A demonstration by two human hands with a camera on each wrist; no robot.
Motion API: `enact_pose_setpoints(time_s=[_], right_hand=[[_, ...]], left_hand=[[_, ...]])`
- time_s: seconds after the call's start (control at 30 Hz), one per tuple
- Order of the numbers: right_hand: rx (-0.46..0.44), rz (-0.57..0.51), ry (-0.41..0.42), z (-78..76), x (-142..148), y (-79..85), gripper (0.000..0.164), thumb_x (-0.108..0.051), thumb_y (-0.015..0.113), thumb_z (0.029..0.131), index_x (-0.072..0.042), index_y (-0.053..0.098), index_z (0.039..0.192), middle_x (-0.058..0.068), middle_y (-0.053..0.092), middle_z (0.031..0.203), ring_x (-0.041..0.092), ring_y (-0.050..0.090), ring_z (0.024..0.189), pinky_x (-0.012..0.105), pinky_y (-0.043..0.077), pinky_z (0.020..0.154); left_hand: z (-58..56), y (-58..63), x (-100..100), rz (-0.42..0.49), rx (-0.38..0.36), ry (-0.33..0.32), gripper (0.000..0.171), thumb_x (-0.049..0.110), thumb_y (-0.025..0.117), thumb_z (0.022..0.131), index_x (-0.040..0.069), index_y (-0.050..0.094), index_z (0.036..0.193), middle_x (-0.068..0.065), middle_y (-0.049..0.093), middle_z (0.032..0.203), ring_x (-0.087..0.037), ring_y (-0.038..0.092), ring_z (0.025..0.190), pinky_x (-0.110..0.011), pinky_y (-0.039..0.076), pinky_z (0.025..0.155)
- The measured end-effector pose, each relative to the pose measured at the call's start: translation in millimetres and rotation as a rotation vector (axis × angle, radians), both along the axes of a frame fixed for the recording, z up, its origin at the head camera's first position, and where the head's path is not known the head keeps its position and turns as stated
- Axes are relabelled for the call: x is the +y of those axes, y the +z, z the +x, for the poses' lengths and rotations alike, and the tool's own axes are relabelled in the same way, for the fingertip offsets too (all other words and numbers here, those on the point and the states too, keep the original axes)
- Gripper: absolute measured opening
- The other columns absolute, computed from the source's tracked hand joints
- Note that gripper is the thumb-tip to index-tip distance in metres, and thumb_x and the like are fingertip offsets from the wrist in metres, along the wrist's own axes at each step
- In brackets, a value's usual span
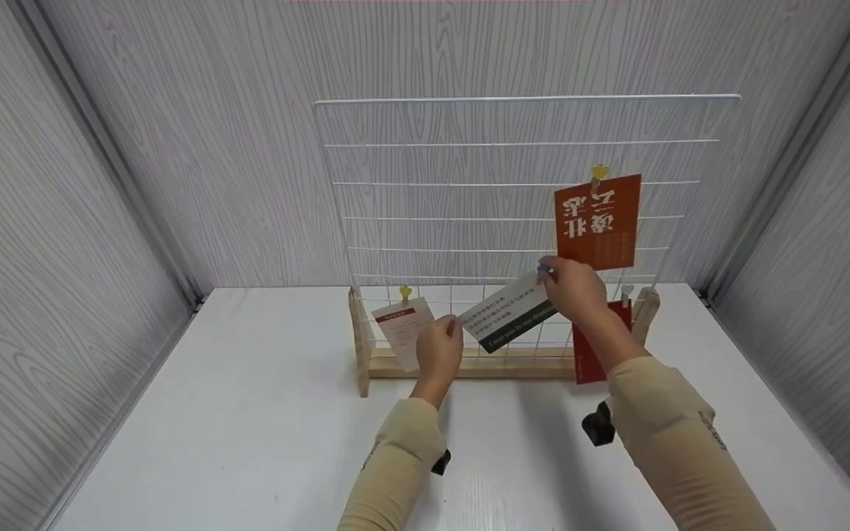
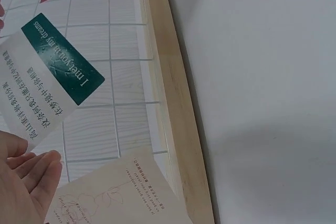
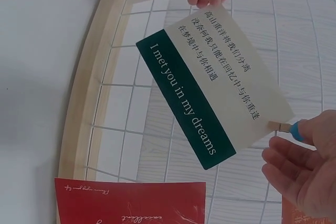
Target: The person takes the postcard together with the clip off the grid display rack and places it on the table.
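Note:
A white postcard with a dark green band (image 1: 508,316) is held slantwise in front of a white wire grid (image 1: 528,99). At its left corner, my left hand (image 1: 440,346) pinches the card between thumb and finger. My right hand (image 1: 577,293) grips a small wooden clothespin with a blue end (image 3: 282,127) at the card's opposite corner. The clothespin's tip overlaps the card's edge in the right wrist view. Behind the left hand hangs a pale card with a red strip (image 1: 401,324), partly hidden by that hand.
An orange card (image 1: 597,228) hangs from a yellow heart clip (image 1: 600,172) above the right hand. Below, a red card (image 1: 589,354) is partly covered by the right forearm. The grid stands on a wooden base (image 1: 484,366) on a white table (image 1: 263,413), with walls around.

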State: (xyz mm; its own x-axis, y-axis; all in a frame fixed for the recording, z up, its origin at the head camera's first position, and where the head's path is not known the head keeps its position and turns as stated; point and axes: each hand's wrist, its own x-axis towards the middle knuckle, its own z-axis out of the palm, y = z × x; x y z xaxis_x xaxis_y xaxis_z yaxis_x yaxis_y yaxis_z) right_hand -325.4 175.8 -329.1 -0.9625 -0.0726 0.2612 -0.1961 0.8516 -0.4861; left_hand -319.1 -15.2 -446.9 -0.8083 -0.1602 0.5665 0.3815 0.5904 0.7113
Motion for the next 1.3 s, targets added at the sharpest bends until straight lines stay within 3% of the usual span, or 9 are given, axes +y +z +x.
enact_pose_setpoints(time_s=[0.2,0.6,0.8,1.0,1.3], right_hand=[[0.056,-0.001,-0.031,-0.9,-3.0,-3.1,0.028,-0.018,0.053,0.086,-0.009,0.058,0.111,0.013,0.060,0.095,0.025,0.056,0.073,0.038,0.042,0.064],[0.146,0.003,-0.062,-3.4,-5.2,-7.5,0.021,-0.016,0.054,0.085,-0.007,0.063,0.101,0.011,0.062,0.090,0.025,0.055,0.069,0.038,0.042,0.062],[0.218,0.001,-0.042,-2.0,-4.7,-7.7,0.017,-0.011,0.055,0.084,-0.005,0.065,0.096,0.011,0.063,0.086,0.024,0.055,0.069,0.039,0.043,0.062],[0.209,-0.012,-0.042,-1.8,-3.4,-8.4,0.017,-0.011,0.055,0.084,-0.004,0.065,0.097,0.011,0.062,0.087,0.025,0.055,0.071,0.039,0.043,0.066],[0.272,-0.016,-0.062,-2.0,-3.6,-12.7,0.016,-0.011,0.057,0.083,-0.004,0.066,0.093,0.011,0.063,0.084,0.026,0.056,0.068,0.040,0.043,0.065]], left_hand=[[0.2,0.7,-2.0,0.170,-0.069,-0.058,0.010,0.006,0.057,0.081,-0.001,0.064,0.084,-0.008,0.064,0.077,-0.015,0.059,0.069,-0.026,0.047,0.061],[-2.5,-0.6,-4.4,0.297,-0.101,-0.127,0.007,0.004,0.058,0.080,-0.003,0.061,0.081,-0.009,0.063,0.073,-0.015,0.060,0.066,-0.025,0.047,0.058],[-3.8,-0.5,-5.0,0.299,-0.071,-0.127,0.012,0.004,0.058,0.081,-0.005,0.063,0.087,-0.009,0.063,0.072,-0.015,0.060,0.063,-0.024,0.047,0.056],[-2.9,0.3,-5.7,0.274,-0.057,-0.137,0.011,0.004,0.057,0.081,-0.004,0.065,0.082,-0.008,0.063,0.071,-0.014,0.059,0.063,-0.023,0.047,0.057],[-3.5,-1.4,-6.9,0.287,-0.098,-0.179,0.010,0.003,0.057,0.081,-0.002,0.065,0.079,-0.007,0.063,0.070,-0.012,0.060,0.063,-0.021,0.047,0.057]])
